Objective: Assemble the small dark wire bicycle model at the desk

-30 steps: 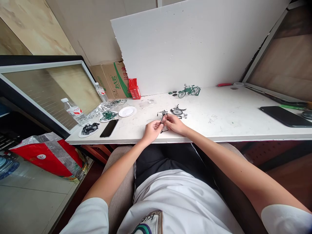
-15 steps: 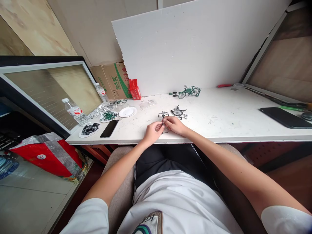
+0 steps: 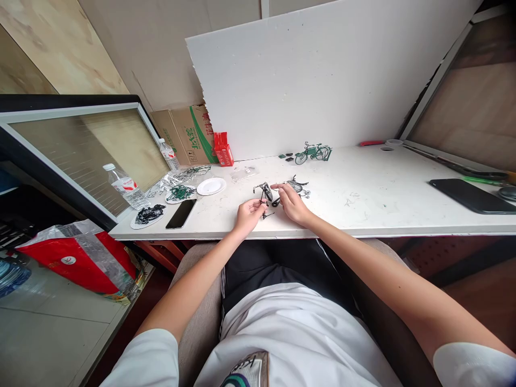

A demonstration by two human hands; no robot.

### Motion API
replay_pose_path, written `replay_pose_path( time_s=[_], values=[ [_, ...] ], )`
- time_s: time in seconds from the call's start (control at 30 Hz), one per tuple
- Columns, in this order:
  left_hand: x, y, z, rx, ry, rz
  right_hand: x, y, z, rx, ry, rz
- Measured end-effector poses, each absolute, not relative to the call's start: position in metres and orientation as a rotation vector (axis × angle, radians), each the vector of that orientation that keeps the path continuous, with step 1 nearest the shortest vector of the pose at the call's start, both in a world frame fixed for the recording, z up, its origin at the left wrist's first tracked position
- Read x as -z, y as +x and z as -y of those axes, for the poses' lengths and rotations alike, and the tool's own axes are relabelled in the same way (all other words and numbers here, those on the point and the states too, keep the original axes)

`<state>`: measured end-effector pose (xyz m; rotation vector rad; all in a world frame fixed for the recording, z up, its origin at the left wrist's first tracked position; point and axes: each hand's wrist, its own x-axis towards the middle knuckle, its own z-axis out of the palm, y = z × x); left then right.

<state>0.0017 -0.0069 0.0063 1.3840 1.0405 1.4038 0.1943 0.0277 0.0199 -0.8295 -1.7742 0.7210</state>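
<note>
A small black model bicycle frame (image 3: pixel 262 202), with handlebars and a front wheel (image 3: pixel 267 191), is pinched between the thumb and fingers of my left hand (image 3: pixel 248 216) just above the table. My right hand (image 3: pixel 293 206) is beside it with the index finger stretched towards the wheel; whether the fingertip touches it I cannot tell. A small black part (image 3: pixel 276 202) shows below those fingers. Behind my right hand lies a loose spoked wheel (image 3: pixel 297 186) with other black pieces, partly hidden. Farther back stands a green model bicycle (image 3: pixel 313 153).
Small dark pieces (image 3: pixel 287 157) lie left of the green bicycle. To the left are a white plate (image 3: pixel 211 186), green sprues (image 3: pixel 181 192), black sprues (image 3: pixel 149 213), a phone (image 3: pixel 181 214) and a water bottle (image 3: pixel 126 185). A black tablet-like slab (image 3: pixel 471 195) lies right.
The model bicycle has turned in my left hand, so its wheel and handlebars now show. My right hand has come off it and moved slightly right, its fingers straighter.
</note>
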Motion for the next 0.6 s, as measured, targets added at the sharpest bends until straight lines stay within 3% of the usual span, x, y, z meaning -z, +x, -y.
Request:
replay_pose_path(
  time_s=[0.27,0.6],
  values=[
    [-0.013,0.002,0.009,-1.396,1.329,-1.047,-0.024,0.19,-0.02,-1.075,-0.835,1.721],
    [-0.013,0.0,0.009,-1.379,1.338,-1.047,-0.031,0.192,-0.015,-0.868,-0.952,1.671]
  ],
)
